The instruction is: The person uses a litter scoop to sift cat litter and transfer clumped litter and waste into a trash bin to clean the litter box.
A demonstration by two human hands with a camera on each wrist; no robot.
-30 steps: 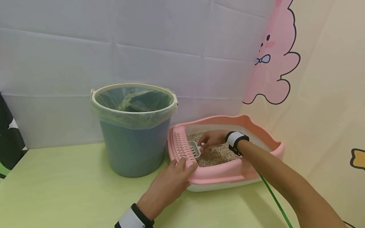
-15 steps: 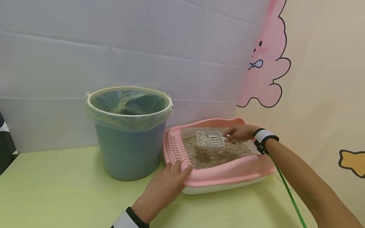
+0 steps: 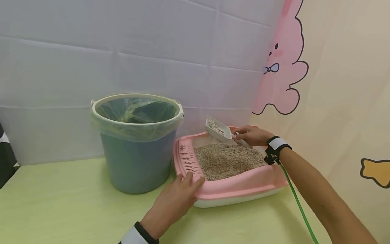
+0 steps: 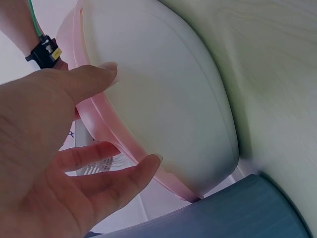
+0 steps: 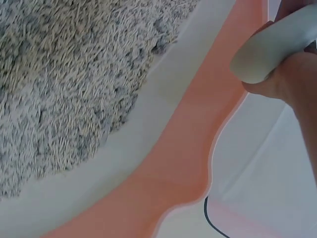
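**Scoop up and loaded, bucket waiting to the left**

From the head view: the right hand point(image 3: 251, 135) pinches the handle of the small white slotted plastic scoop point(image 3: 218, 128) and holds it tilted above the far rim of the pink-and-white plastic litter tray point(image 3: 243, 188). There is a little pile of grey-beige granules in the scoop's bowl. The bed of beige litter point(image 3: 226, 160) lies below it in the tray. The left hand point(image 3: 175, 201) rests on the tray's near-left corner, fingers straight over the perforated pink ledge, bracing rather than gripping. Just left of the tray, almost touching it, stands the blue plastic bucket lined with a clear green bag point(image 3: 137, 142), all on the pale green tabletop point(image 3: 61, 206).

From the left wrist view: the straight fingers point(image 4: 111, 173) lie along the tray's pink rim, the thumb against its white underside. Nothing is clasped.

From the right wrist view: the end of the white handle sits clamped between thumb and fingers point(image 5: 277, 84), above the pink rim and the litter.

By my reading this is the carry step: scoop lifted clear and loaded. The next move calls for a level swing left over the bucket's mouth, keeping the bowl from tipping early, then a turn of the wrist to empty it.
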